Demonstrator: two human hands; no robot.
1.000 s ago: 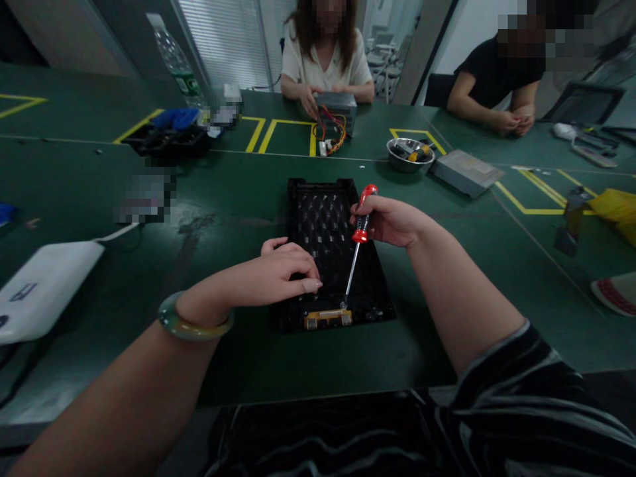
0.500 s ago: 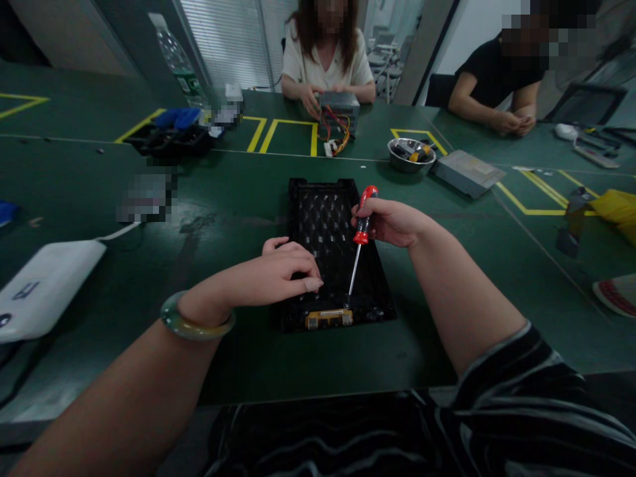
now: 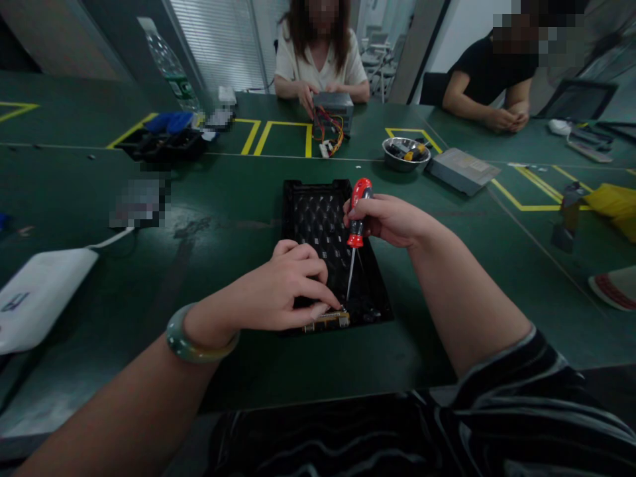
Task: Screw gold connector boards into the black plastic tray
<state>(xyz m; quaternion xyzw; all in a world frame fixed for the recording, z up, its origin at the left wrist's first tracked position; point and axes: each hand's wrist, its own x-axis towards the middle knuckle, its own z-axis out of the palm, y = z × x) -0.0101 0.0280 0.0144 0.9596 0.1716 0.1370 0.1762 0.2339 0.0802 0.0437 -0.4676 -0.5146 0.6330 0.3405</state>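
Green bench [image 3: 231,222] bears a black panel [image 3: 322,218], probably light and stiff, best held by its rims. Right hand [image 3: 390,220] closes its fingers round the screwdriver [image 3: 356,241]. At the panel's near end, left hand [image 3: 285,285] puts half-curled fingers to a likely fragile board [image 3: 330,322]; whether pinching, I cannot tell.

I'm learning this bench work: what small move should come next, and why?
Probably ease the screwdriver tip down beside the left hand, whose fingertips are at the orange board: the right hand grips the handle, and the shaft points down close to those fingertips. Whether they hold anything is too small to tell.
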